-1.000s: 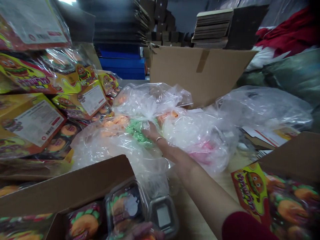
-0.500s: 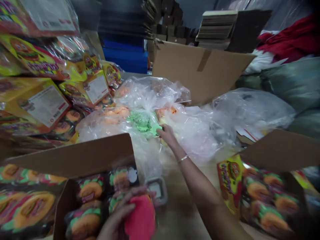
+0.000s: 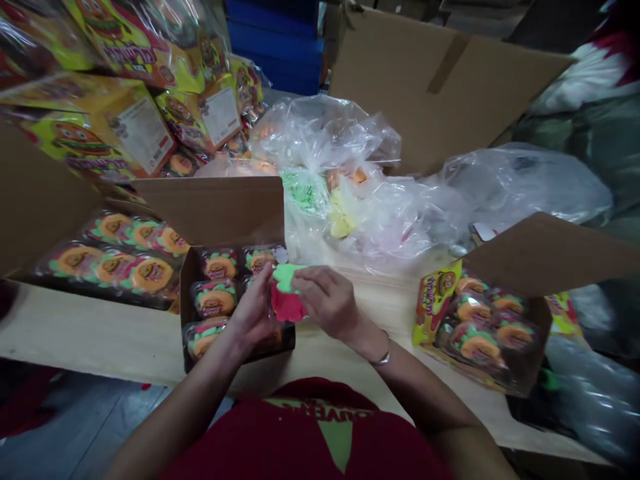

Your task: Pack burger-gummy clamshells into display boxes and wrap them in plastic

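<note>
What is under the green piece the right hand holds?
Under the green piece, part of a pinkish-red piece shows in the left hand. Anything beneath that is covered and cannot be seen.

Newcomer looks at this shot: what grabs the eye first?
Probably the bright green piece in the right hand, right by a red-pink piece in the left hand, near the middle of the view. Next, likely the orange-topped burgers in open cardboard boxes to the left and right. Then the yellow cartoon-burger boxes stacked at upper left, and shiny clear bags behind the hands.
</note>
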The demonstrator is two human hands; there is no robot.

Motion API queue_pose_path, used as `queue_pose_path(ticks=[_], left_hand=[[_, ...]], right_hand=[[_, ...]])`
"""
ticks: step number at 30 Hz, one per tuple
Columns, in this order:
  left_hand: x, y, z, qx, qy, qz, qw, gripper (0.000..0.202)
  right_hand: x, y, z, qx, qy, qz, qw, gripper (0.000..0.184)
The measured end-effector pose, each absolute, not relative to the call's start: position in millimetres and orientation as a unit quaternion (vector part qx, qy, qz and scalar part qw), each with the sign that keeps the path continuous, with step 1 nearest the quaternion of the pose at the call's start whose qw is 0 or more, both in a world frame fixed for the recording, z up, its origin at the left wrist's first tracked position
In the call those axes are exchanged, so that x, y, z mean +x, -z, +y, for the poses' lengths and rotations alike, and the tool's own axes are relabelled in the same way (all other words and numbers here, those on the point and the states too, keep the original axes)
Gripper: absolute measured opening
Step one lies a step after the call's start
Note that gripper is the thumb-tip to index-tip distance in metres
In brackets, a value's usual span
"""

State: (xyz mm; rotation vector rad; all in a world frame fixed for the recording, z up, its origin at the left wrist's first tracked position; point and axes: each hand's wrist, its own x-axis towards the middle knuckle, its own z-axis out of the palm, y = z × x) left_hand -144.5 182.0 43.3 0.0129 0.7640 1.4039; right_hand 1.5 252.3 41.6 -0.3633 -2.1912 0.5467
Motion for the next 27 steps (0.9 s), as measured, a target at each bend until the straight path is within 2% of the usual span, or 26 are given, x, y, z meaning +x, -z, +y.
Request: queue_pose_path(ticks=[4,9,19,21,23,27], left_hand=[[-143.6,-40.5,179.8,0.022,-0.619,0.352,0.702,0.046],[-143.5,-39.8,179.8,0.027,-0.614,0.338,0.713,0.046],[-146.0,-40.3,178.0,0.059,-0.612,0.375,0.693,0.046],[-143.1,-43.5,175.5,0.08,-0.614,0.389,0.682,0.05],[-141.0,-52.3,169.5,0.103,-0.61,0.415,0.667,0.051],[-150.0,-78.7,145.0,0.112,-0.579,0.47,0.657,0.048]], right_hand=[[3.0,-37.0,238.5,-0.079,-0.109,-0.922,0.364,0.019],[12.9,-45.7,239.0,-0.066,-0.118,-0.936,0.324,0.015],[20.3,-33.6,245.2,-0.005,-0.107,-0.922,0.371,0.009],[22.2,-36.0,248.4,-0.003,-0.146,-0.917,0.37,0.007],[24.6,-39.2,254.9,-0.024,-0.217,-0.888,0.406,0.008],[21.6,-45.5,282.6,-0.151,-0.339,-0.79,0.488,0.012]])
